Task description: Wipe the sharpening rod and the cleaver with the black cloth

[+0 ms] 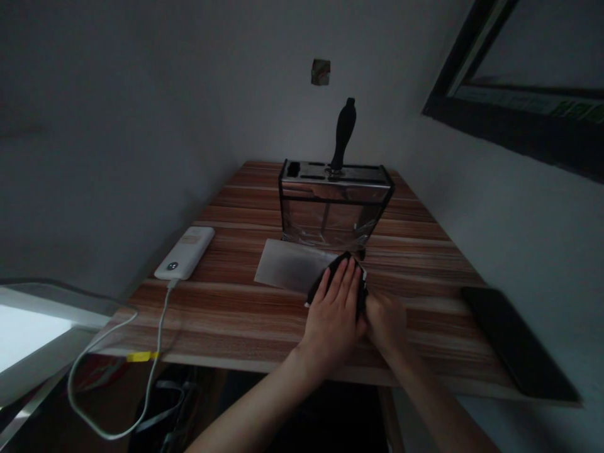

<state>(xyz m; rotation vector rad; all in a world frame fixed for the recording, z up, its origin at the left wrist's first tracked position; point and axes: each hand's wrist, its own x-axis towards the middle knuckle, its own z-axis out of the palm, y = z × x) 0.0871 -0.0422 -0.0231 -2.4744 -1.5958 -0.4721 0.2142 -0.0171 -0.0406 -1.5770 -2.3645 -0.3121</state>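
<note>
A wide grey cleaver blade [290, 264] lies flat on the wooden table [226, 314], in front of a clear knife holder [335, 207]. My left hand [335, 311] lies flat, fingers stretched out, on a dark cloth [336, 269] at the blade's right end. My right hand [387, 322] sits just right of it, fingers curled and partly tucked under the left hand. What the right hand grips is hidden. One black knife handle [343, 132] stands up out of the holder's top.
A white power bank [185, 253] lies at the table's left, its white cable [155, 352] hanging over the front edge. A flat black device [514, 343] rests at the right by the wall. A dark window frame [472, 69] is at upper right.
</note>
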